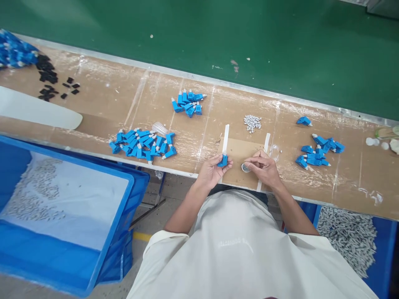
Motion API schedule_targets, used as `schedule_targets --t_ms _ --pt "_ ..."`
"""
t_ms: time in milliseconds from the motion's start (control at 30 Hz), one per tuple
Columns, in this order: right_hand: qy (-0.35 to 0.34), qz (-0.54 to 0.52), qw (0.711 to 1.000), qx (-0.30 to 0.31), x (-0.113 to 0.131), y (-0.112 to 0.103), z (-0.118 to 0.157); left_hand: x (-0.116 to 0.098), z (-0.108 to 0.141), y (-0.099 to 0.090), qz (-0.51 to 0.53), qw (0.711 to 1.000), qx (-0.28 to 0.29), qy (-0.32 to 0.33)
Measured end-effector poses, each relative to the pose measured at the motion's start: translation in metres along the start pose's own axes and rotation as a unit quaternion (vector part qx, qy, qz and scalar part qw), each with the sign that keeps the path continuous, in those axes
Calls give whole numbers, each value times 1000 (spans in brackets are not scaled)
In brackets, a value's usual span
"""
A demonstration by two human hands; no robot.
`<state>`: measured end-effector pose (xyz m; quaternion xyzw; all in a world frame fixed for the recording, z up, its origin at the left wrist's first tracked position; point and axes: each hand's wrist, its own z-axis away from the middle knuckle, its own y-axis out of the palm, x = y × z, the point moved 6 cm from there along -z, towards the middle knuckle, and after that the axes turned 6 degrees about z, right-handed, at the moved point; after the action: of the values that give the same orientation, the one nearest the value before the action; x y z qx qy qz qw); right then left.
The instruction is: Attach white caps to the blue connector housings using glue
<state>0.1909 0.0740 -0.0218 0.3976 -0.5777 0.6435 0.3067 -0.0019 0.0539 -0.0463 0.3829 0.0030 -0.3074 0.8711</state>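
Note:
My left hand (213, 169) holds a small blue plastic connector (222, 160) upright at the near edge of the taped cardboard bench (102, 99). My right hand (263, 167) rests a little to the right, fingers curled together over a small round metal piece (245, 167) on the bench. Between and beyond the hands lies a brown cardboard pad (241, 150) flanked by two white strips (225, 133). A small heap of tiny white parts (252, 123) lies just beyond the pad.
Piles of blue connectors lie left (141, 144), beyond (188, 103) and right (318, 150). Black parts (50, 81) sit far left. A blue crate (77, 232) with small grey parts stands lower left, another bin of grey parts (346, 234) lower right. A green belt (218, 33) runs behind.

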Motion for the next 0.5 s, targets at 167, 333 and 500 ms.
schedule_targets --t_ms 167,333,500 --pt "0 15 1000 -1 1 2 2 7 -2 -2 -35 998 41 -18" --pt "-18 8 1000 7 3 9 -1 10 -2 -4 -59 995 74 -36" --pt "-26 17 1000 5 1 -2 0 3 -2 -7 -64 995 74 2"
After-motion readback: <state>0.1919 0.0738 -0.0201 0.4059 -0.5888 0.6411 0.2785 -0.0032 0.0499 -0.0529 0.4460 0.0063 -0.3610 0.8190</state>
